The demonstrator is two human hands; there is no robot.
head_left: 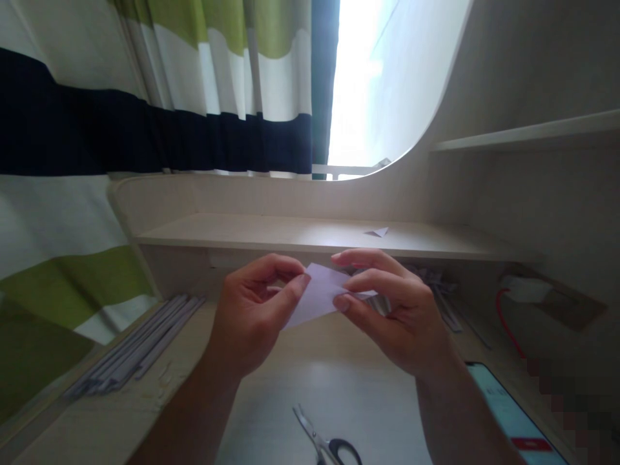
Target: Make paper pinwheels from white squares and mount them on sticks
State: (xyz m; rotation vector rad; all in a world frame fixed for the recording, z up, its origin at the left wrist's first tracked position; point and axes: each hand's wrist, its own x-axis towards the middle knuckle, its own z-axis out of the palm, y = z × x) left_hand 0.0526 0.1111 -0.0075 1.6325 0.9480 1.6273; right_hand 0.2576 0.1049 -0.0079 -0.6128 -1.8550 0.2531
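Observation:
A small sheet of pale lilac paper (320,294) is held up above the desk between my two hands. On its left side, my left hand (256,310) pinches the edge between thumb and forefinger. My right hand (392,303) grips the right side with its thumb and a finger, while the forefinger is lifted off the sheet. That right edge is partly hidden by the fingers. Below the paper, a pair of scissors (322,439) with dark handles lies on the desk (295,381), its blades slightly apart.
Several rolled paper sticks (140,342) lie along the left side. More paper pieces (440,287) are behind my right hand. A folded paper piece (378,232) rests on the shelf (252,231). At right are a lit phone (508,407) and a white plug (526,289) with a red cable (506,323).

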